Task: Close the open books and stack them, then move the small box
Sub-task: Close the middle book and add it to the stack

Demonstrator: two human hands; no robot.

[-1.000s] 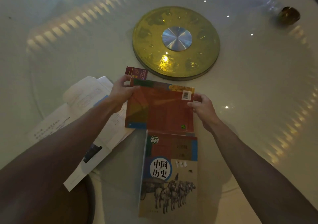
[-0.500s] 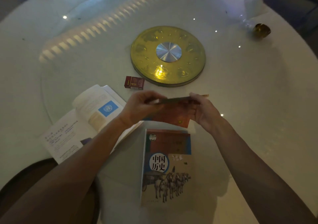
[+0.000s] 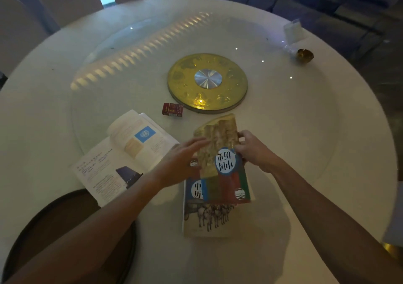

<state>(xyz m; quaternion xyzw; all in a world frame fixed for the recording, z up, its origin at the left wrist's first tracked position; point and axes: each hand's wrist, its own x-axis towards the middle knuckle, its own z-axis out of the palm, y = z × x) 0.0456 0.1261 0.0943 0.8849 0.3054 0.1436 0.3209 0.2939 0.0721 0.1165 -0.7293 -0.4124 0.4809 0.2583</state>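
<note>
Tabletop [image 3: 305,153]: round and white, everything spread within easy reach.
Open book [image 3: 122,153]: lies left, pages up, not yet closed.
History book [image 3: 209,218]: closed, flat, base of the stack.
Second book [image 3: 220,153]: closed, coming down askew on top.
Right hand [image 3: 254,150]: fingers clamped on its right edge.
Left hand [image 3: 181,163]: fingers spread loose at its left edge, blurred.
Small red box [image 3: 172,109]: beside the gold turntable [image 3: 207,83], untouched.

Both bare forearms reaching forward from the lower corners, converging near the middle. Left hand [image 3: 183,163] flat, palm down, fingers stretched out and close together, slightly blurred. Right hand [image 3: 254,150] curled, fingers bent in a closed grip, thumb toward the left hand.
</note>
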